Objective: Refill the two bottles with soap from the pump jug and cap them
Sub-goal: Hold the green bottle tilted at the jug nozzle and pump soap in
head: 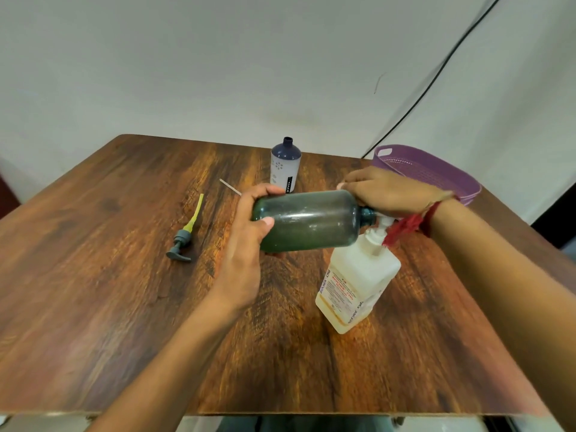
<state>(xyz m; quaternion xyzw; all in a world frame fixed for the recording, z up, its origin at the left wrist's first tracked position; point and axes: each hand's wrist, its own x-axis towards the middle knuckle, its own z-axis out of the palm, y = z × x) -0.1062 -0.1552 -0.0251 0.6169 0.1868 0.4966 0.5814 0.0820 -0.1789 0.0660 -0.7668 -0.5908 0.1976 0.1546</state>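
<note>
Nearest us, the table (124,307) offers its widest room for moving on the near left, between the front edge and our forearms. Right of centre stands the pump jug (355,285), well in from every edge. Just above it we hold the green bottle (308,219) on its side, mouth against the jug's spout. Our left hand (249,244) wraps the bottle's base, fingers curled behind, thumb pressed on the near side. Our right hand (389,191) lies over the pump head with fingers bent down; we cannot tell whether they grip or only press. The bottle is murky and its level unreadable, so we judge the first fill under way. To the left lies a grey pump cap (184,241), on no bottle. Farther back the white bottle (285,165) stands open, probably unfilled; both cappings remain. The purple basket (436,173) crowds the far right edge, near our right hand.
</note>
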